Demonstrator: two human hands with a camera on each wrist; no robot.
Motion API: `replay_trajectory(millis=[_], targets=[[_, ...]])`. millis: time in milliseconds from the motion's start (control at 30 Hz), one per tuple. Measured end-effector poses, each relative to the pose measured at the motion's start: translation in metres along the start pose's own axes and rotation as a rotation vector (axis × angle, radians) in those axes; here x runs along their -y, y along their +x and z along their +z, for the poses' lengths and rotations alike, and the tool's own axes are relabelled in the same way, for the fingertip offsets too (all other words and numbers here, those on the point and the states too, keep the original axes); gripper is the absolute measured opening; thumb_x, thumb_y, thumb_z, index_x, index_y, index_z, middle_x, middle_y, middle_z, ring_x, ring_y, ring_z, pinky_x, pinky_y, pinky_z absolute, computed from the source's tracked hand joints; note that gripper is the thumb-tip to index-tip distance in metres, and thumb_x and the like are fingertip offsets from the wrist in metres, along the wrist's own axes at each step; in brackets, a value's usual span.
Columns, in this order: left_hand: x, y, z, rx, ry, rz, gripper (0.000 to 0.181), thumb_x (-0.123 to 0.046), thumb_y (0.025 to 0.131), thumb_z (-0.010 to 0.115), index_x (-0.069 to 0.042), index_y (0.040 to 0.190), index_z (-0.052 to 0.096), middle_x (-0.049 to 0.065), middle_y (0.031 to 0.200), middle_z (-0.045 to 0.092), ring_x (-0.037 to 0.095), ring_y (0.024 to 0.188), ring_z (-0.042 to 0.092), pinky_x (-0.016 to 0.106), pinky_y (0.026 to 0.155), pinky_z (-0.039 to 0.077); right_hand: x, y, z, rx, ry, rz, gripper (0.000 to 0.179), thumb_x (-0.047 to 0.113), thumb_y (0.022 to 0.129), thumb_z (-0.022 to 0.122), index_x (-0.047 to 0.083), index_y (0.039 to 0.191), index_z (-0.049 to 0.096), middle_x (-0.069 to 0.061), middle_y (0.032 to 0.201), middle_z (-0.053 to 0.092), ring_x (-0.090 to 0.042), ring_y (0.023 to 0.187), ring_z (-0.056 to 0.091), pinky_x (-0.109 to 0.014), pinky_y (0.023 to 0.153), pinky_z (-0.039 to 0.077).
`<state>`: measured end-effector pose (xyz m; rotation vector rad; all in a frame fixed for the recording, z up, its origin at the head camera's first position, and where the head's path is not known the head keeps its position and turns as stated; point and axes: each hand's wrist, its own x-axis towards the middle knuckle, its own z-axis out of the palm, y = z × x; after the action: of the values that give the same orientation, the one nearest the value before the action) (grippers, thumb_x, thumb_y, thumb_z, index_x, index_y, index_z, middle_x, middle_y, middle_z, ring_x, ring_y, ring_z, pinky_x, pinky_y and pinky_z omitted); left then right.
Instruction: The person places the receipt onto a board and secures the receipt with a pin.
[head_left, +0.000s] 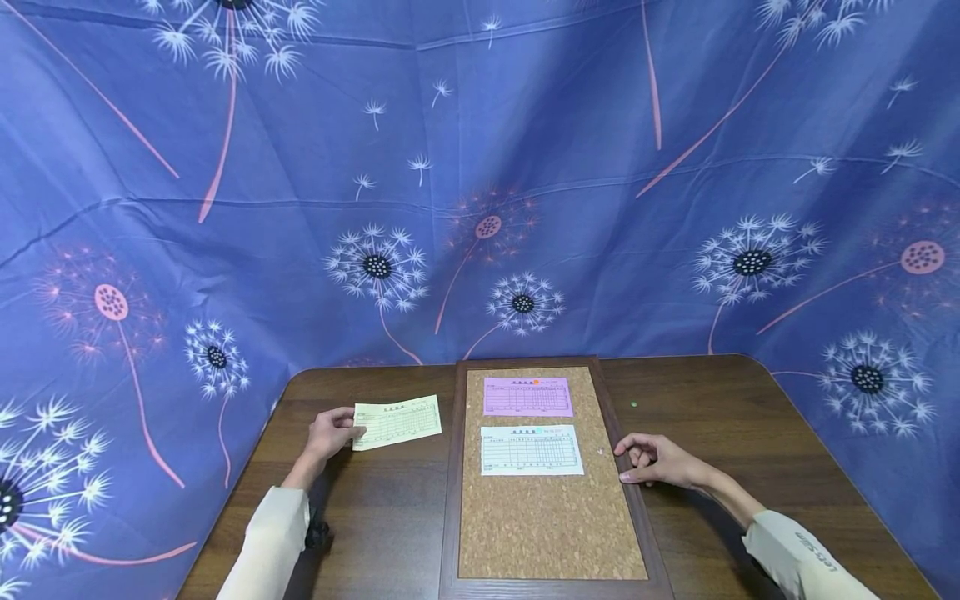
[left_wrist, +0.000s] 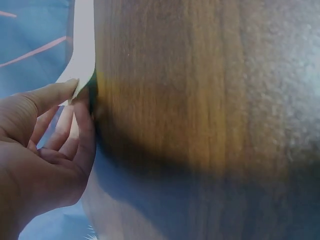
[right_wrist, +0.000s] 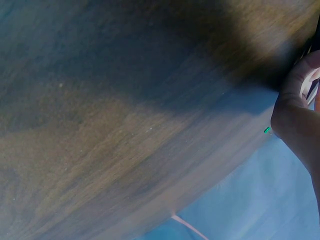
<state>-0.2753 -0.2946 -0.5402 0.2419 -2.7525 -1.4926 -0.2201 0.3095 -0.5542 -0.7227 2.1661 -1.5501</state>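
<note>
My left hand [head_left: 335,431] pinches the left edge of a pale yellow printed form [head_left: 397,422] between thumb and fingers. In the left wrist view the form [left_wrist: 84,45] bends upward from the thumb tip. The form is left of a framed corkboard [head_left: 551,525]. On the cork are a purple form [head_left: 527,397], with an orange dot at its top, and below it a white-and-blue form [head_left: 531,451] with a pale green dot. My right hand [head_left: 660,461] is at the board's right frame edge, fingers loosely curled, thumb and index tips apart. In the right wrist view its fingers are partly cut off.
The board lies on a dark brown wooden table [head_left: 390,517]. A small green round piece [head_left: 633,404] lies on the table right of the board, beyond the right hand. A blue dandelion-patterned cloth [head_left: 450,167] hangs behind the table and along its sides.
</note>
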Motion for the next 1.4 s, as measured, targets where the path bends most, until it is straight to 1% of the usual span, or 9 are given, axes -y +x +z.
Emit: replay_trajectory(millis=[100, 233, 367, 700, 800, 933, 1100, 1233, 1400], targets=[[0.004, -0.002, -0.003, 0.036, -0.105, -0.041, 0.044, 0.001, 0.086, 0.076, 0.011, 0.126, 0.063, 0.016, 0.094, 0.077, 0.003, 0.070, 0.065, 0.020, 0.060, 0.056, 0.000, 0.000, 0.000, -0.003, -0.004, 0.006, 0.039, 0.002, 0.089, 0.075, -0.017, 0.116, 0.055, 0.005, 0.082, 0.049, 0.004, 0.064, 0.050, -0.019, 0.054, 0.049], [0.008, -0.005, -0.005, 0.055, -0.191, -0.100, 0.048, -0.001, 0.087, 0.076, 0.012, 0.130, 0.060, 0.007, 0.092, 0.078, 0.002, 0.070, 0.066, 0.022, 0.061, 0.058, 0.000, -0.001, 0.000, -0.006, -0.011, 0.012, 0.038, 0.002, 0.089, 0.075, -0.016, 0.116, 0.055, 0.005, 0.081, 0.049, 0.004, 0.064, 0.050, -0.019, 0.054, 0.049], [0.008, -0.008, -0.006, 0.078, -0.308, -0.153, 0.050, 0.001, 0.089, 0.073, 0.013, 0.135, 0.055, 0.007, 0.095, 0.078, 0.005, 0.074, 0.068, 0.023, 0.066, 0.061, 0.001, -0.001, 0.000, -0.009, -0.012, 0.018, 0.038, 0.002, 0.089, 0.075, -0.016, 0.116, 0.056, 0.005, 0.082, 0.049, 0.004, 0.064, 0.050, -0.019, 0.054, 0.049], [0.001, -0.016, -0.011, 0.077, -0.494, -0.197, 0.055, 0.001, 0.091, 0.072, 0.012, 0.140, 0.050, -0.005, 0.088, 0.074, 0.006, 0.075, 0.070, 0.021, 0.072, 0.061, 0.003, -0.001, -0.001, 0.004, -0.004, -0.004, 0.035, 0.002, 0.089, 0.074, -0.015, 0.113, 0.055, 0.006, 0.082, 0.049, 0.005, 0.063, 0.051, -0.020, 0.053, 0.050], [-0.003, -0.019, -0.014, 0.077, -0.525, -0.208, 0.051, 0.002, 0.091, 0.072, 0.009, 0.138, 0.054, -0.007, 0.086, 0.074, 0.004, 0.075, 0.071, 0.021, 0.073, 0.061, 0.008, 0.000, -0.002, 0.014, -0.012, 0.013, 0.033, 0.003, 0.091, 0.073, -0.015, 0.113, 0.056, 0.008, 0.080, 0.051, 0.004, 0.063, 0.053, -0.020, 0.051, 0.051], [-0.009, -0.024, -0.019, 0.077, -0.568, -0.209, 0.036, 0.003, 0.090, 0.071, 0.000, 0.126, 0.066, -0.009, 0.083, 0.074, 0.004, 0.074, 0.070, 0.020, 0.071, 0.060, 0.016, 0.002, -0.002, 0.009, -0.043, 0.035, 0.028, 0.003, 0.094, 0.069, -0.016, 0.112, 0.058, 0.007, 0.076, 0.055, 0.000, 0.059, 0.053, -0.020, 0.048, 0.049], [-0.019, -0.032, -0.024, 0.098, -0.579, -0.179, 0.028, 0.001, 0.091, 0.070, -0.010, 0.117, 0.070, -0.011, 0.084, 0.075, 0.002, 0.075, 0.070, 0.020, 0.071, 0.060, 0.030, 0.009, -0.001, -0.069, -0.147, 0.102, 0.021, 0.009, 0.096, 0.068, -0.010, 0.106, 0.065, -0.002, 0.074, 0.062, -0.006, 0.059, 0.055, -0.023, 0.045, 0.047], [-0.031, -0.035, -0.022, 0.126, -0.560, -0.148, 0.035, 0.000, 0.093, 0.070, -0.005, 0.127, 0.065, -0.013, 0.084, 0.074, 0.002, 0.077, 0.070, 0.021, 0.074, 0.060, 0.041, 0.018, 0.004, -0.132, -0.216, 0.155, 0.018, 0.014, 0.098, 0.067, -0.003, 0.104, 0.069, -0.010, 0.074, 0.065, -0.008, 0.060, 0.057, -0.024, 0.045, 0.046], [-0.050, -0.041, -0.013, 0.154, -0.535, -0.128, 0.050, -0.003, 0.093, 0.071, 0.003, 0.140, 0.054, -0.014, 0.086, 0.074, 0.001, 0.079, 0.070, 0.021, 0.074, 0.060, 0.058, 0.032, 0.020, -0.137, -0.197, 0.113, 0.022, 0.011, 0.099, 0.064, -0.009, 0.108, 0.068, -0.015, 0.076, 0.066, -0.008, 0.061, 0.058, -0.024, 0.047, 0.049]])
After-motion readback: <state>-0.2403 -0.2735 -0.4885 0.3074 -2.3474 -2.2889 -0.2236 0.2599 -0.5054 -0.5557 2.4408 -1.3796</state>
